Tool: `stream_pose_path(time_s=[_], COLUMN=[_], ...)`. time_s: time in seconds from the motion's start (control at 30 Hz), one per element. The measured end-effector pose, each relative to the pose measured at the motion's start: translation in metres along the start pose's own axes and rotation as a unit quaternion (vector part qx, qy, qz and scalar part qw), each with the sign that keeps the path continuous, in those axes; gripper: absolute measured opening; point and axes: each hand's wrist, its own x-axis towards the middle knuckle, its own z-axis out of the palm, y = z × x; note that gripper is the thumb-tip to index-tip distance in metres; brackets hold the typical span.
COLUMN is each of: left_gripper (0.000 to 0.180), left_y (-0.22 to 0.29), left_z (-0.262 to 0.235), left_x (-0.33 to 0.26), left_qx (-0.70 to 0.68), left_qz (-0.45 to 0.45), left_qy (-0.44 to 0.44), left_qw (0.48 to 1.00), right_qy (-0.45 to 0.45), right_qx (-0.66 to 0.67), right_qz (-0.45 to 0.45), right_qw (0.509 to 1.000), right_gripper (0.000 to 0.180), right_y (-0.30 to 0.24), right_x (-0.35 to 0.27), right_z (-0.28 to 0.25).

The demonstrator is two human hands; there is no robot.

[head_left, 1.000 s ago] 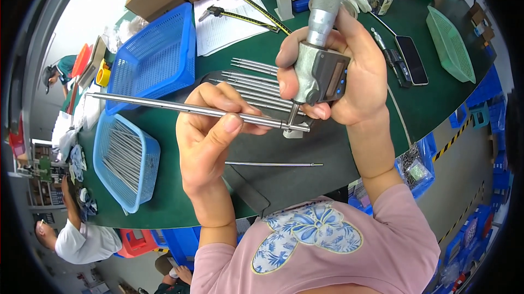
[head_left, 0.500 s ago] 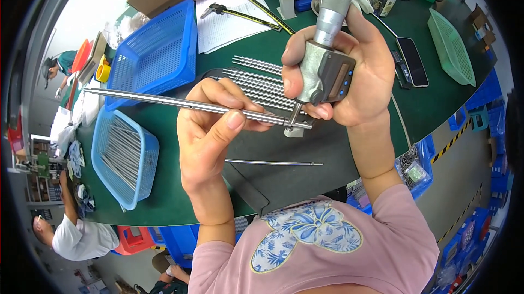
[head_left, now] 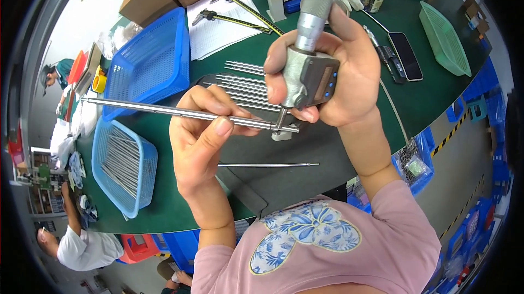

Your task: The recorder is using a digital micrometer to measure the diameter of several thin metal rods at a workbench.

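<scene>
head view: we're holding a steel rod [head_left: 180,113] level over the green bench [head_left: 327,146]
rod feel: stiff, smooth, probably slick; we'd pinch it near the measured end
left hand [head_left: 204,141]: thumb and fingers closed round the rod
right hand [head_left: 333,75]: wrapped tight on a digital micrometer [head_left: 308,64], upright, anvil on the rod's tip
nearby: loose rods [head_left: 245,84]

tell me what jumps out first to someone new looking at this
At centre, the right hand grips a grey digital micrometer, closed over the end of a long steel rod that the left hand holds level. Behind them more rods lie on the green table, and a blue basket of rods sits at left.
</scene>
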Motion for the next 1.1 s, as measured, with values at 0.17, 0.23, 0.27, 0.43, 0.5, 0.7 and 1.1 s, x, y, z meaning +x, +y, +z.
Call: stream_pose_path(time_s=[0.17,0.23,0.27,0.43,0.5,0.7,1.1], left_gripper=[0.017,0.017,0.017,0.017,0.017,0.017,0.019], left_y=[0.0003,0.0004,0.0003,0.0003,0.0006,0.0001,0.0025], left_z=[-0.0016,-0.001,-0.0009,-0.0011,-0.0008,-0.002,-0.002], left_x=[-0.0007,-0.0004,-0.0003,-0.0005,-0.0006,-0.0008,-0.0019], left_qx=[-0.001,-0.002,0.0,-0.003,-0.002,0.001,0.001], left_qz=[0.0,0.0,-0.002,-0.004,-0.003,0.001,-0.001], left_qy=[-0.01,-0.005,-0.005,-0.012,-0.015,-0.014,-0.003], left_qw=[1.0,1.0,1.0,1.0,1.0,1.0,1.0], right_qy=[-0.03,-0.036,-0.028,-0.03,-0.031,-0.039,-0.006], right_qx=[0.017,0.025,0.019,0.02,0.024,0.032,0.029], right_qz=[-0.015,-0.011,-0.014,-0.015,-0.013,-0.016,0.005], right_qw=[0.999,0.999,0.999,0.999,0.999,0.999,1.0], right_gripper=[0.06,0.06,0.059,0.06,0.06,0.06,0.067], right_y=[0.003,0.0035,0.0035,0.0031,0.0027,0.0047,0.0039], right_x=[-0.0003,0.0005,0.0003,-0.0004,-0.0008,-0.0004,0.0003], right_z=[-0.0018,-0.0009,-0.0003,-0.0003,-0.0003,-0.0012,0.0032])
